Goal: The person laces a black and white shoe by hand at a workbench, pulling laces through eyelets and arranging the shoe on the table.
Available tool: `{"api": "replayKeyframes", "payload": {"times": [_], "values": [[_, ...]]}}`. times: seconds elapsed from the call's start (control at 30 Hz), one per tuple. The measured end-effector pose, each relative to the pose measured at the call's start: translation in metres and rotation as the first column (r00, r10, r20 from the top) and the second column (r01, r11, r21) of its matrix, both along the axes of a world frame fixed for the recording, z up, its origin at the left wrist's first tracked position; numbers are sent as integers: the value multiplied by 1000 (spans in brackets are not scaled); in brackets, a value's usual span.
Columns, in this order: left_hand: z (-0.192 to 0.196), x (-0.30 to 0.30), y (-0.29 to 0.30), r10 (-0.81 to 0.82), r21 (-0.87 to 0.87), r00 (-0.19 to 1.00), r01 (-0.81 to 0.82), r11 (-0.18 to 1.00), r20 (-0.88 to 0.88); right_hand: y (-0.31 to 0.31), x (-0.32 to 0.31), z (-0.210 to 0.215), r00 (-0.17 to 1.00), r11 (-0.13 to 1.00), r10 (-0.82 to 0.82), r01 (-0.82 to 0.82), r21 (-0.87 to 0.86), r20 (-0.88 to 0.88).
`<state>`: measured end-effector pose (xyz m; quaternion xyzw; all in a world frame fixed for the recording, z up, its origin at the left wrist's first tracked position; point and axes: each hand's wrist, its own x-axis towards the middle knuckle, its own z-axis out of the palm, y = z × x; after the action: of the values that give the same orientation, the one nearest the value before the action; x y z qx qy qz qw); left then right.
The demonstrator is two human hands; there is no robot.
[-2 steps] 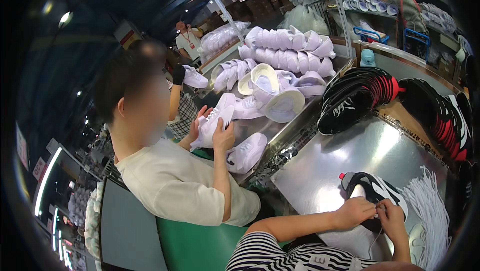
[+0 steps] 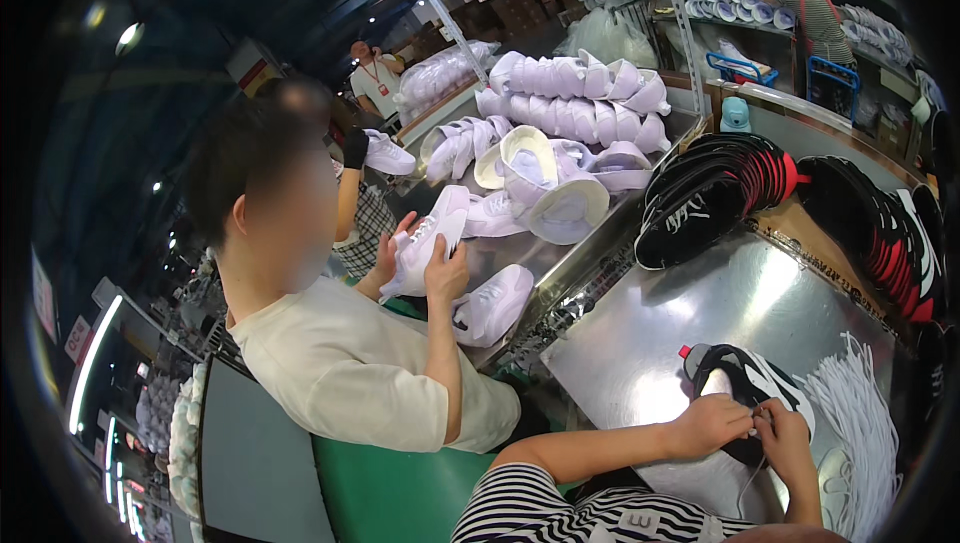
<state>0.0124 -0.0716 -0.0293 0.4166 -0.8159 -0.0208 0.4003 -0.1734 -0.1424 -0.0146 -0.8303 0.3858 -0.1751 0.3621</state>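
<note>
A black and white shoe upper (image 2: 770, 373) with a red tab lies on the metal table in front of me. Over its near part, my left hand (image 2: 712, 425) and my right hand (image 2: 784, 435) meet with fingertips pinched together. Between them they grip a thin pale shoelace (image 2: 752, 481), whose loose end hangs down below the fingers. The exact spot of the pinch is small and partly covered by my fingers. Just right of my right hand lies a bundle of white shoelaces (image 2: 858, 413).
Stacked black and red shoe uppers (image 2: 715, 193) line the far side of the metal table (image 2: 640, 343). Left of me, a co-worker (image 2: 360, 363) holds a white shoe (image 2: 432, 243). White uppers (image 2: 580, 93) are piled beyond the metal divider (image 2: 575, 293).
</note>
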Motion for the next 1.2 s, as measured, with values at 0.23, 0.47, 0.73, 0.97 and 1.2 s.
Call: {"api": "replayKeyframes", "payload": {"times": [0.23,0.47,0.73,0.97,1.2], "values": [[-2,11,9,-1,0,1000,1,1000,-26,0,6,-12,972,966,-16,-44,253,232],[-3,-14,-12,-42,-13,999,43,999,17,0,-30,-13,946,982,-88,30,186,313],[-5,9,-2,-12,282,1000,9,959,11,-53,-25,79,797,845,-301,478,-242,524],[7,1,-5,84,615,971,75,785,-225,-11,-13,-10,862,935,-175,-5,354,476],[6,4,-19,336,756,905,-25,654,-260,-24,-7,-20,879,893,-127,-100,438,459]]}}
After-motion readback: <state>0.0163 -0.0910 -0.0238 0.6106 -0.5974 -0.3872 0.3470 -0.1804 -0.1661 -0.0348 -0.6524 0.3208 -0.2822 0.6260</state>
